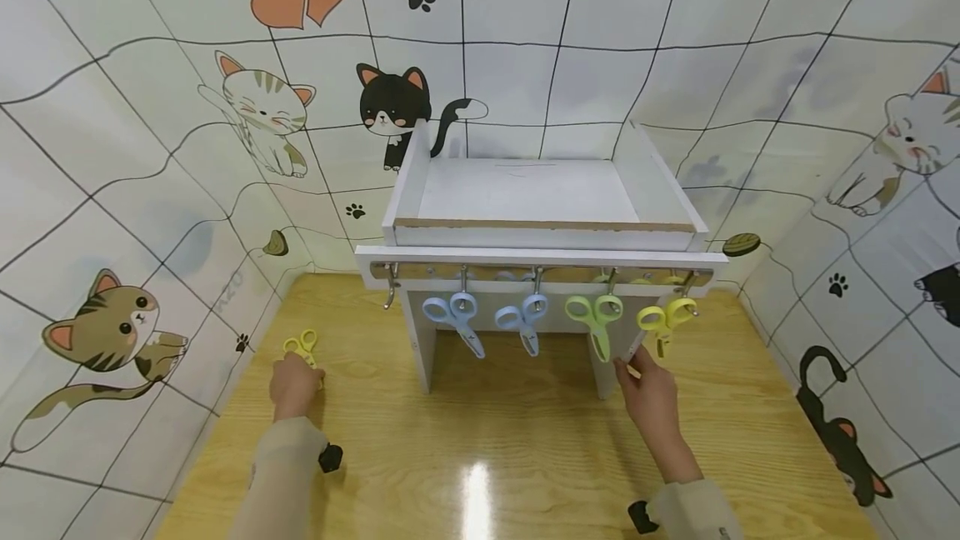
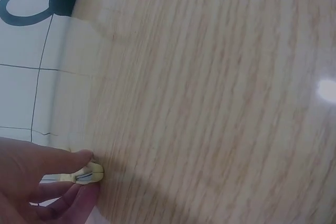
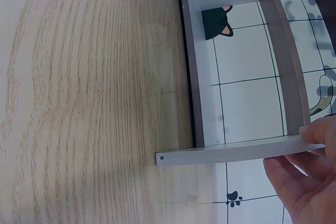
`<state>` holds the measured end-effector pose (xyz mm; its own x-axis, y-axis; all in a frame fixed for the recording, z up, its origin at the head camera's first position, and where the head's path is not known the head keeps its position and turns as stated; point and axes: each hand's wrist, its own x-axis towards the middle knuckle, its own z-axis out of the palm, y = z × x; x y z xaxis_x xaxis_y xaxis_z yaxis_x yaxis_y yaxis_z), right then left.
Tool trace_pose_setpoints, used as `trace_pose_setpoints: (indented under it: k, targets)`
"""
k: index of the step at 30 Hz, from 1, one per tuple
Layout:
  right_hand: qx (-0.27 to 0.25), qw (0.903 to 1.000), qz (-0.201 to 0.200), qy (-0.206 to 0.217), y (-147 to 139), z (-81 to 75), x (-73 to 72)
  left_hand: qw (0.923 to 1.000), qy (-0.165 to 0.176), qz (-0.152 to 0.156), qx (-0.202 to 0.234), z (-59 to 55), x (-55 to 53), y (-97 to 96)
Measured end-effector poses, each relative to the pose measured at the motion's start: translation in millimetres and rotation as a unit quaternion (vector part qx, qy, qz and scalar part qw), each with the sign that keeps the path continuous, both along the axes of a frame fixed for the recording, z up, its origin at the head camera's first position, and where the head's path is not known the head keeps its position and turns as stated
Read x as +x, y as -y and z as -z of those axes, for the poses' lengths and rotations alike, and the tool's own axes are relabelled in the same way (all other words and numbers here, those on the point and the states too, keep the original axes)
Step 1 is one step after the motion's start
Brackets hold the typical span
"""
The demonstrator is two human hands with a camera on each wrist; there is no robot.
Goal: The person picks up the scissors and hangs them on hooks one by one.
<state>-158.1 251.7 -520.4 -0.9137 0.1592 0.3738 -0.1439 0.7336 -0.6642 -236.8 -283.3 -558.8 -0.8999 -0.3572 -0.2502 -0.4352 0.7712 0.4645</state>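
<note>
At the left of the table in the head view, my left hand [image 1: 294,386] holds a pair of yellow scissors [image 1: 303,343], its handle loops facing away. The left wrist view shows thumb and fingers pinching the pale yellow scissors' blade end [image 2: 90,173]. My right hand [image 1: 654,402] pinches the edge of the white stand's right side panel [image 3: 226,153], thumb on one face and fingers on the other. Just above that hand hang yellow scissors [image 1: 666,317] and green scissors [image 1: 596,323]. Two pairs of blue scissors [image 1: 455,315] hang farther left along the same rail.
The white stand [image 1: 543,255] has an open-topped tray [image 1: 525,190] and a hook rail across its front. A metal hook [image 1: 391,286] sits at the rail's left end. Walls with cat drawings [image 1: 127,327] enclose the wooden table [image 1: 525,448] at the back and sides.
</note>
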Motion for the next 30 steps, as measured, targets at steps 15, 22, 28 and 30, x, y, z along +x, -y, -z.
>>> trace_pose_setpoints:
  k: [15, 22, 28, 30]
  targets:
    - [-0.002, 1.0000, 0.003, -0.005, 1.3, -0.3, 0.2, 0.9991, 0.004, -0.003, 0.042, 1.4, 6.1, 4.2]
    - [-0.008, 1.0000, 0.000, -0.002, 1.1, -1.6, 0.1, 0.9993, 0.000, 0.009, 0.035, -1.0, 10.3, 1.0]
    - [-0.016, 0.9999, -0.003, -0.005, 0.7, -1.5, 0.3, 0.9995, 0.022, 0.022, 0.003, -4.1, 11.3, 0.1]
    - [-0.015, 0.9999, -0.005, -0.004, 0.8, -1.4, 0.3, 0.9993, 0.026, 0.028, -0.001, -3.8, 11.9, 0.7]
